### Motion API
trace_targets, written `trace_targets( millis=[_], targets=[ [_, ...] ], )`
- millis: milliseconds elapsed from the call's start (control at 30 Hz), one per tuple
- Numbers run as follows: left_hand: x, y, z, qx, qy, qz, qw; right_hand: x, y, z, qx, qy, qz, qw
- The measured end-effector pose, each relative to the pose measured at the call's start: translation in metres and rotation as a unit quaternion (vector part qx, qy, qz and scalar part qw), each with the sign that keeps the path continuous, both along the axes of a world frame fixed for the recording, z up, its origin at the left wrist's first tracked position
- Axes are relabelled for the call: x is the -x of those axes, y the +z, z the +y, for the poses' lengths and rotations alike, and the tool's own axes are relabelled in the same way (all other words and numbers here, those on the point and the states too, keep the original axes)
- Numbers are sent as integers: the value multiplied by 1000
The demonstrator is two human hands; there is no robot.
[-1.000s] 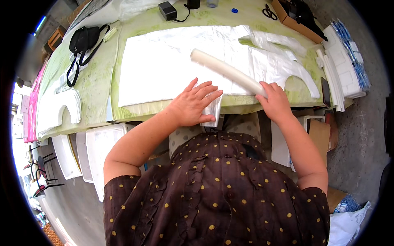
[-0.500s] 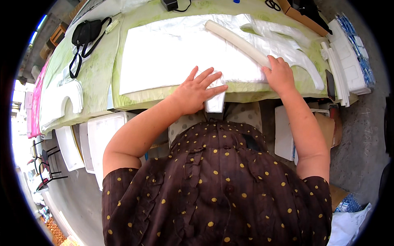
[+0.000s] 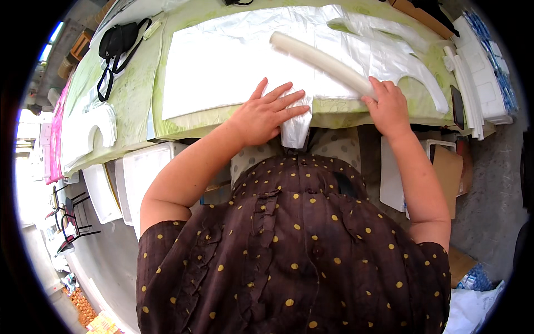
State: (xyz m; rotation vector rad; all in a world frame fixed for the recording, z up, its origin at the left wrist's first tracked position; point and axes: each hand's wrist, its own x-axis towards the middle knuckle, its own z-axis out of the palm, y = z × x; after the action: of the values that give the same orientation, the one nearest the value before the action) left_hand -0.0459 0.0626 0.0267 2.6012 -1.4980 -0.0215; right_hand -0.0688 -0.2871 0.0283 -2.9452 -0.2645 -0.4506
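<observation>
A large sheet of thin white plastic film (image 3: 222, 67) with curved cut-outs at its right end lies over the table's front half. My left hand (image 3: 261, 116) rests flat with fingers spread on a folded strip of the film (image 3: 296, 125), which hangs over the table's front edge. Across the sheet slants a long pale tube (image 3: 320, 58), its far end up and to the left. My right hand (image 3: 387, 106) grips the tube's near end, thumb on one side and fingers over it. The tube hides some of the film below.
The table has a green patterned cover (image 3: 133, 106). A black pouch with a strap (image 3: 118, 42) and a stack of white cut film (image 3: 92, 131) lie left. On the right are white rods (image 3: 464, 92), a dark phone-like slab (image 3: 457, 107) and a white foam box (image 3: 484, 61).
The tube has come slightly nearer to me over the film, with my right hand still on its end. My left hand stays on the folded strip. The whole view has shifted a little.
</observation>
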Motion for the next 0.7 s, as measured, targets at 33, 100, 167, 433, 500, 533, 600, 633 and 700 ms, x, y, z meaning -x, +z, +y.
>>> trace_targets(
  millis=[33,100,167,433,500,533,600,633,700],
  targets=[
    [-1,4,1,-15,-16,2,1000,-1,5,-1,-1,-17,13,1000],
    [-6,12,2,14,-21,16,1000,-5,6,-3,0,-34,19,999],
    [-19,17,6,99,0,41,994,-4,6,-4,-4,-40,27,999],
    [-146,63,-42,239,258,229,908,-3,7,-8,-10,-48,25,998],
    [-178,69,-58,150,281,265,910,-3,11,-5,-6,-42,22,999],
    [-192,60,-59,109,290,226,924,-6,13,-1,-11,-31,21,999],
    [-207,48,-78,-2,321,157,934,-4,11,-1,-18,-28,28,999],
    [-214,46,-84,-59,310,154,936,-3,10,-1,-21,-31,21,999],
    [-223,47,-90,-85,287,178,938,-1,9,-2,-30,-32,16,999]
  ],
)
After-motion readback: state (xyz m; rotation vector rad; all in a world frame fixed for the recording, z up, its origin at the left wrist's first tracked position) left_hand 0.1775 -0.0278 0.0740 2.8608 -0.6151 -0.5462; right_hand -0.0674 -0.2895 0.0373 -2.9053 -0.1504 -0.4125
